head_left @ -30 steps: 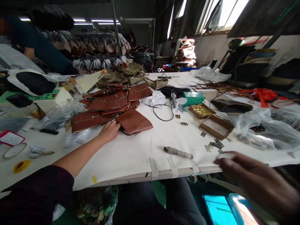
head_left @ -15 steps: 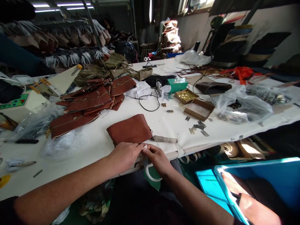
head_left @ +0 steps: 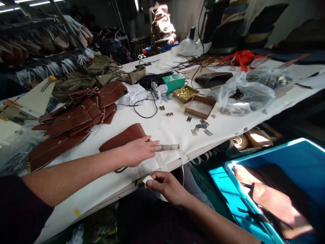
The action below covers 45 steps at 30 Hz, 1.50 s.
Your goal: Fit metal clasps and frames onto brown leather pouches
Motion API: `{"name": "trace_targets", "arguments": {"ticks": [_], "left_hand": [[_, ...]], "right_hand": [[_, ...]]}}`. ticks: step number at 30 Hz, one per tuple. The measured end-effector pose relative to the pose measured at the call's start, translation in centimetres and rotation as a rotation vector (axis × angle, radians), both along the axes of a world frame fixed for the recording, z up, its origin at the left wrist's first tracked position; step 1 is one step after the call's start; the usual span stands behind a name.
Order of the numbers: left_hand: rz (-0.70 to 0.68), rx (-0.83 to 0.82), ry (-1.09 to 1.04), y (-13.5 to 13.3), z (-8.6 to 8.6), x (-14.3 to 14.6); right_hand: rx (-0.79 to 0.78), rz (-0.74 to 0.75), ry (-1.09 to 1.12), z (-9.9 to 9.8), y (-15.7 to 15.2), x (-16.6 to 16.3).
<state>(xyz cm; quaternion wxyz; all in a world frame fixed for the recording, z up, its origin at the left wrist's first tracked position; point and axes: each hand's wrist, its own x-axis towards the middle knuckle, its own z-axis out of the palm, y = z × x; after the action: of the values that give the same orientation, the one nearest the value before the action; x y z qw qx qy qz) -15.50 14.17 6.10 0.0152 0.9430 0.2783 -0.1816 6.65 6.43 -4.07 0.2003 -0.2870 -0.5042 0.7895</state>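
My left hand point(head_left: 142, 151) lies palm down with its fingers stretched out. Its fingertips are over the near end of a slim tool wrapped in greyish tape point(head_left: 169, 147); whether they touch it I cannot tell. Beside and partly behind this hand is a brown leather piece point(head_left: 121, 137), folded over, on the table. At the table's front edge my right hand point(head_left: 166, 185) pinches a white strip point(head_left: 147, 179) between thumb and fingers. Part of the strip hangs below the hand. A black loop point(head_left: 120, 170) shows under my left forearm.
Brown leather pieces with zips point(head_left: 73, 123) are piled left on the white table point(head_left: 142, 118). Small metal plates point(head_left: 201, 125), a box of gold-coloured parts point(head_left: 186, 93) and another shallow box point(head_left: 200, 106) stand further back. A blue bin point(head_left: 225, 183) is at the lower right.
My left hand has left the white strip, opened, and moved to the taped tool. My right hand keeps the strip, now lower in view. The camera view has swung right.
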Motion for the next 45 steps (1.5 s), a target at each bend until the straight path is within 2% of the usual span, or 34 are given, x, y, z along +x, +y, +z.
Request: {"name": "trace_targets", "arguments": {"ticks": [2,4,8,11,13,15,17,19,21,23,25,27,29,31,33,35,40,42,45], "left_hand": [[-0.003,0.014,0.066,0.7,0.7,0.6],[0.105,0.06,0.105,0.8,1.3,0.4],[0.561,0.071,0.08,-0.1,0.9,-2.0],[0.918,-0.05,-0.096,-1.0,-0.3,-3.7],[1.042,-0.093,-0.21,-1.4,-0.9,-4.3],[1.103,-0.078,-0.302,-1.6,-1.0,-4.3],[1.184,-0.056,-0.416,-2.1,-0.6,-3.7],[1.323,-0.075,-0.612,-3.0,0.1,-2.5],[1.465,-0.151,-0.87,-4.5,0.9,-1.0],[1.544,-0.238,-1.089,-6.2,1.3,0.4],[1.537,-0.235,-1.134,-7.8,1.5,1.2],[1.426,-0.042,-1.052,-8.7,1.5,1.3],[1.139,0.255,-0.862,-8.9,1.7,1.2],[0.76,0.409,-0.597,-8.5,2.4,1.0],[0.47,0.327,-0.338,-7.4,3.3,1.1],[0.341,0.19,-0.166,-6.1,4.3,1.6],[0.35,0.094,0.025,-2.9,6.5,3.8],[0.439,-0.021,0.069,-2.2,6.9,4.0],[0.645,-0.218,0.054,-2.1,6.7,3.0]], "right_hand": [[0.013,0.006,-0.005,0.1,0.0,0.5],[0.031,-0.017,-0.013,0.1,0.2,0.8],[0.066,-0.059,-0.028,0.3,1.0,1.1],[0.164,-0.069,0.024,0.6,1.6,1.1],[0.218,-0.067,0.078,0.9,1.7,0.9],[0.245,-0.062,0.132,1.3,1.7,0.6],[0.302,-0.05,0.181,1.7,1.6,0.2],[0.437,-0.052,0.19,2.1,1.5,-0.2],[0.571,-0.086,0.162,2.5,1.4,-0.4],[0.609,-0.139,0.139,2.9,1.3,-0.5],[0.601,-0.188,0.11,3.2,1.1,-0.2],[0.638,-0.226,0.072,3.4,1.0,0.2],[0.714,-0.238,0.067,3.7,1.1,0.7],[0.782,-0.215,0.091,4.1,1.3,1.3],[0.825,-0.166,0.087,4.6,1.8,1.9],[0.851,-0.097,0.052,5.3,2.3,2.4],[0.892,0.03,-0.064,6.1,3.2,3.1],[0.857,0.016,-0.148,6.1,3.5,3.4],[0.807,-0.074,-0.272,6.0,3.7,3.7]]}}
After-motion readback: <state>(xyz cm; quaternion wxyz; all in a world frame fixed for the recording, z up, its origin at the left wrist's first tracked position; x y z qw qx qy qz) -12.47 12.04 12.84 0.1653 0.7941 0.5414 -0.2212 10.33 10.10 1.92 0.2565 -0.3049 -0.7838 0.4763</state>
